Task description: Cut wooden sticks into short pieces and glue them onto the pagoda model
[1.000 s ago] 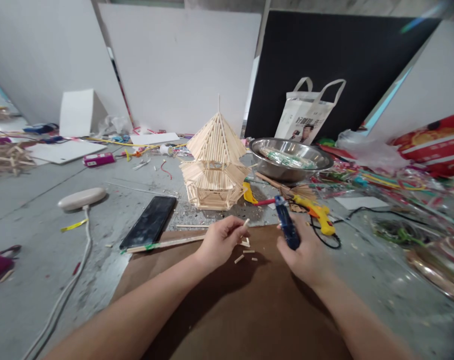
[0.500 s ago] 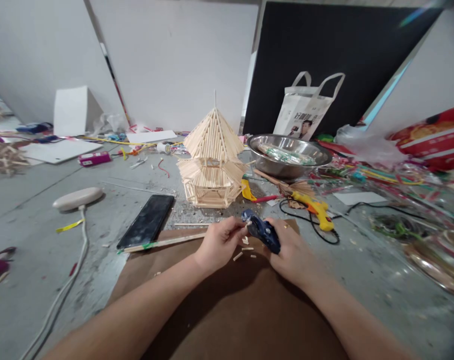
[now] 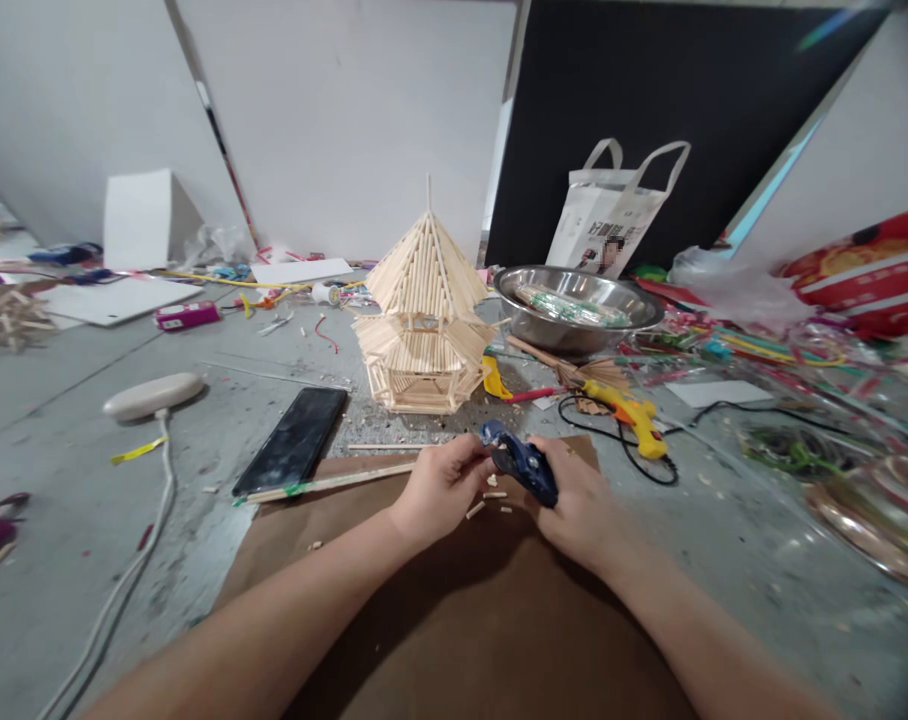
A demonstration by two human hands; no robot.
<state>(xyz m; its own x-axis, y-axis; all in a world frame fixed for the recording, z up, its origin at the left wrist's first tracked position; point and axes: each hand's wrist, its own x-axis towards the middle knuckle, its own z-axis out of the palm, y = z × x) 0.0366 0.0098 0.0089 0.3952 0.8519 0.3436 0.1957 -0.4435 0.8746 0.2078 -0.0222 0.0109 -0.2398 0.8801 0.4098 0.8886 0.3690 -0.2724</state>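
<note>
My right hand (image 3: 583, 500) is closed round a dark blue cutter (image 3: 520, 462), its jaws pointing left. My left hand (image 3: 443, 488) pinches a short wooden stick piece right at those jaws; the piece is almost hidden by my fingers. Both hands hover over a brown board (image 3: 454, 620) with a few cut stick bits (image 3: 487, 500) lying under them. A two-tier pagoda model of wooden sticks (image 3: 424, 320) stands on the grey floor just beyond. A long stick with green tape (image 3: 326, 484) lies along the board's far left edge.
A black phone (image 3: 292, 440) lies left of the board, a white puck with cable (image 3: 152, 394) further left. A yellow glue gun (image 3: 628, 412) with black cord, a steel bowl (image 3: 574, 318) and a white tote bag (image 3: 608, 215) are at right, amid coloured clutter.
My right hand swung the blue cutter from upright down to the left, bringing its jaws to the stick piece in my left hand. The view shifted slightly.
</note>
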